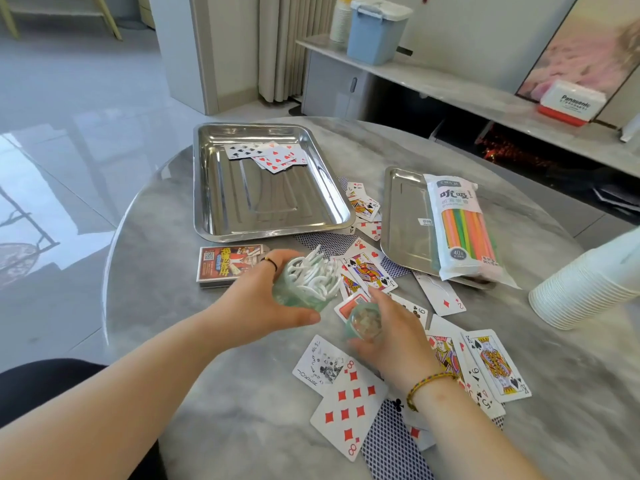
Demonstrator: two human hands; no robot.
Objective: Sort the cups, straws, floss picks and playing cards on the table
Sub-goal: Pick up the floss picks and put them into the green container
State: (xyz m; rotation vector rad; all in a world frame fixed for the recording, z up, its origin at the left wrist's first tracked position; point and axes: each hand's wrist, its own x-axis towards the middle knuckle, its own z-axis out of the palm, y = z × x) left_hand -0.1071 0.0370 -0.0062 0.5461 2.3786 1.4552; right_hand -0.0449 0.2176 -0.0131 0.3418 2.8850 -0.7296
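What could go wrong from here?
1. The left hand holds the jar with its lid off in the right hand. Picks poke past the rim and could spill onto the loose cards.
2. The straw pack overhangs the small tray and could slide off if bumped.

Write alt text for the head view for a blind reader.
A person's left hand grips a clear green tub of white floss picks; the right hand holds a small round clear lid, over playing cards scattered on a grey marble table.
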